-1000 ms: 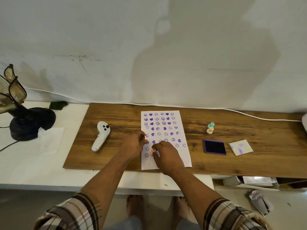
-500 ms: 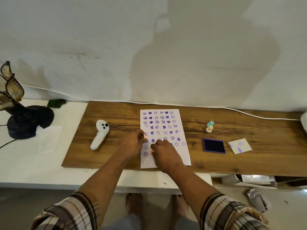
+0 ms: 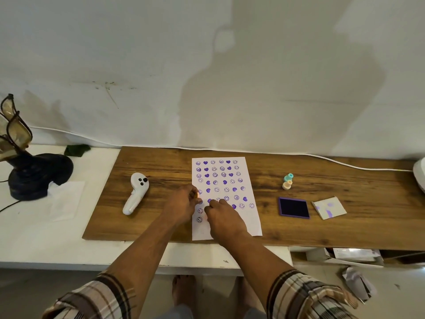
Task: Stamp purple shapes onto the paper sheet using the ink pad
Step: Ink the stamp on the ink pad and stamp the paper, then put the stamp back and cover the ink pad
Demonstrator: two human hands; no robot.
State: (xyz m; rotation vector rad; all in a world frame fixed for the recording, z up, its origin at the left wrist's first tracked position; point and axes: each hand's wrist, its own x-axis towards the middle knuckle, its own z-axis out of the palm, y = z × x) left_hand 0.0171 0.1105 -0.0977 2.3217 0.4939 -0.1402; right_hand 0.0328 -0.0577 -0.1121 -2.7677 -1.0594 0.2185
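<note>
A white paper sheet (image 3: pixel 239 217) lies on the wooden board (image 3: pixel 161 171), filled with rows of purple hearts and smiley faces. My left hand (image 3: pixel 181 203) rests at the sheet's left edge, fingers pinched on a small orange stamp (image 3: pixel 197 195). My right hand (image 3: pixel 222 215) presses down on the lower left of the sheet, closed over a small pink stamp (image 3: pixel 206 218) that barely shows. The purple ink pad (image 3: pixel 293 207) lies open to the right of the sheet, apart from both hands.
Two spare stamps, teal and peach (image 3: pixel 287 181), stand behind the ink pad. A stained paper square (image 3: pixel 328 207) lies right of the pad. A white controller (image 3: pixel 135 192) lies left of the sheet. A dark lamp base (image 3: pixel 34 173) stands far left. A white cable (image 3: pixel 322 157) runs along the wall.
Both hands stay almost in place on the sheet's lower left; the right hand has shifted slightly up the sheet. The camera view has tilted a little.
</note>
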